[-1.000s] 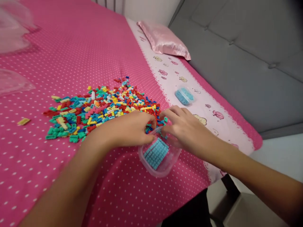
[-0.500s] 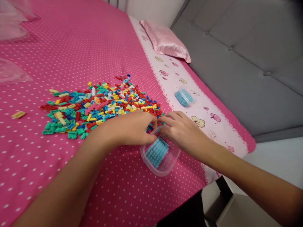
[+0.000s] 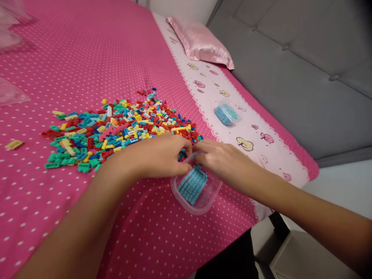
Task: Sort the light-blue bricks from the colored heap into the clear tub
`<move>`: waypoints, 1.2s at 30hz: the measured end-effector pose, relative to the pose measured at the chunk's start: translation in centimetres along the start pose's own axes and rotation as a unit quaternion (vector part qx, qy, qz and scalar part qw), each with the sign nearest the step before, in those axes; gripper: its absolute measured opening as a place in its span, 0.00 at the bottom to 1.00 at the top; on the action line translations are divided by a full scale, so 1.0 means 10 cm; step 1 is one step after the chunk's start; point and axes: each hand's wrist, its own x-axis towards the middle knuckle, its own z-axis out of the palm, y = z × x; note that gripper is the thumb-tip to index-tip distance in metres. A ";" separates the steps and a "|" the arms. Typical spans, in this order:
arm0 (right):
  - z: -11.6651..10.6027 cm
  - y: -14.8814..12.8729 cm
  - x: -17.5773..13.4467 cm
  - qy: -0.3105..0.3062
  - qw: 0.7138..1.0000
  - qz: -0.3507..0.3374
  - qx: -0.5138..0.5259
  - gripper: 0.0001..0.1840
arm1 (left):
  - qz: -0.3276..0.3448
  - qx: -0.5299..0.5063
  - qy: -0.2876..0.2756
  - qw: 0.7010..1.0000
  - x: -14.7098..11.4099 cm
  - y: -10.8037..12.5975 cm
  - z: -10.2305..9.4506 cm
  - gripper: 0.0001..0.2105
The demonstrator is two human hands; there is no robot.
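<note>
My left hand (image 3: 165, 155) is curled at the far-left rim of a clear plastic container (image 3: 200, 210), its thumb over the opening. My right hand (image 3: 213, 157) meets it from the other side, fingertips bent inward by the far rim. Both hands are closed, and whatever the fingertips hold is hidden. Inside the container, light-blue building bricks (image 3: 193, 185) lie in neat rows. Just beyond the hands spreads a pile of small mixed-colour building bricks (image 3: 124, 126).
A second clear container (image 3: 227, 113) with blue bricks stands on the white printed band. One yellow brick (image 3: 14, 145) lies apart at the left. A pink pillow (image 3: 200, 42) rests by the grey headboard (image 3: 279, 77). Clear plastic bags (image 3: 11, 93) lie at the left edge.
The fingers of my right hand have curled in more tightly near the left fingertips. The view has shifted slightly; the container and bricks look otherwise the same.
</note>
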 end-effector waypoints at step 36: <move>0.13 0.05 0.00 0.079 0.996 -0.035 -0.027 0.07 | 0.011 -0.020 -0.004 1.000 0.02 0.04 -0.01 0.05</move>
